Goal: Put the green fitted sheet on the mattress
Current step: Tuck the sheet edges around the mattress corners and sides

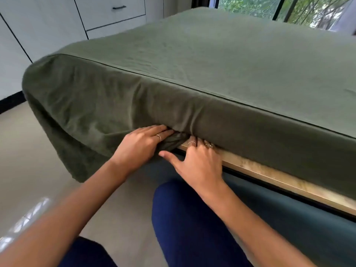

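Observation:
The green fitted sheet (221, 60) covers the top and the near side of the mattress. At the near left corner it hangs loose in a flap (77, 151) down toward the floor. My left hand (140, 145) holds a bunch of the sheet's lower edge (174, 141) at the mattress's bottom edge, fingers pointing in and thumb hidden under the fabric. Just right of it, my right hand (200, 160) has its fingertips pushed into the gap between the mattress and the wooden bed frame (269, 176), thumb spread out to the left.
My knee in blue trousers (185, 218) is close to the dark upholstered bed base (289, 224). Beige floor lies to the left. White cabinets with a drawer (107, 10) stand behind the bed, and a window (289, 8) is at the far right.

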`<state>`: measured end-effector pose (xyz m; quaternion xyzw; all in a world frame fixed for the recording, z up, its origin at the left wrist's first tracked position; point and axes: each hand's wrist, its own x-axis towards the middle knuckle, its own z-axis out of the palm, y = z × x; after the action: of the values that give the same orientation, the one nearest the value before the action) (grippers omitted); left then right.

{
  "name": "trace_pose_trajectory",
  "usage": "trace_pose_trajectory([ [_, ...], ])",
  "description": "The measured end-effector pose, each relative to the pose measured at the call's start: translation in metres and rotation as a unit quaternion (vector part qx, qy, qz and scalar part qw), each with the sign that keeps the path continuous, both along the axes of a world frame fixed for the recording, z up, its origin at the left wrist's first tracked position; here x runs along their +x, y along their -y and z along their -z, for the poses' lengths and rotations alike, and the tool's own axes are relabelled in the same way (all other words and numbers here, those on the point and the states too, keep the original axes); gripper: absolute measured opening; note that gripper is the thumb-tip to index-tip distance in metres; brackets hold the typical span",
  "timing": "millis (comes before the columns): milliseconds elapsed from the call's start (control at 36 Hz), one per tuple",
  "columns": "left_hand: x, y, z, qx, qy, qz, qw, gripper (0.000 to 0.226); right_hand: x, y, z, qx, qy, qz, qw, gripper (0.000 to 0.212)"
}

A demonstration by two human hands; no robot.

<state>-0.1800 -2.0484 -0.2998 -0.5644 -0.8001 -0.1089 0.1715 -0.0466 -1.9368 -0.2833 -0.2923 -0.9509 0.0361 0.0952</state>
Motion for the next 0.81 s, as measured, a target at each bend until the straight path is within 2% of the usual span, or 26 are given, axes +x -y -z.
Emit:
trace_pose_trajectory([
  [194,-0.003,-0.007,-0.015,-0.025,-0.012,-0.039,0.999,0.051,-0.023,-0.002,0.002,-0.028,-0.01,0.011,0.999,0.08],
  [306,0.004,-0.008,-0.021,-0.052,0.058,-0.092,0.993,0.054,-0.012,-0.004,0.003,-0.058,-0.018,-0.011,0.998,0.081],
  [389,0.01,-0.005,-0.025,-0.019,0.105,-0.098,0.989,0.055,-0.002,-0.017,0.003,-0.1,-0.038,-0.066,0.992,0.078],
  [472,0.022,0.005,-0.02,0.058,0.073,-0.092,0.991,0.038,0.016,-0.032,0.001,-0.156,-0.063,-0.14,0.976,0.073],
  [611,0.061,0.018,0.015,0.241,0.099,-0.217,0.941,0.023,0.034,-0.03,0.001,-0.174,-0.072,-0.225,0.956,0.064],
  [667,0.071,0.016,0.027,0.258,0.119,-0.245,0.927,0.022,0.028,-0.025,0.001,-0.167,-0.059,-0.248,0.952,0.067],
  [806,0.076,0.012,0.042,0.223,0.129,-0.284,0.923,0.038,0.006,-0.017,0.001,-0.143,-0.021,-0.263,0.954,0.079],
])
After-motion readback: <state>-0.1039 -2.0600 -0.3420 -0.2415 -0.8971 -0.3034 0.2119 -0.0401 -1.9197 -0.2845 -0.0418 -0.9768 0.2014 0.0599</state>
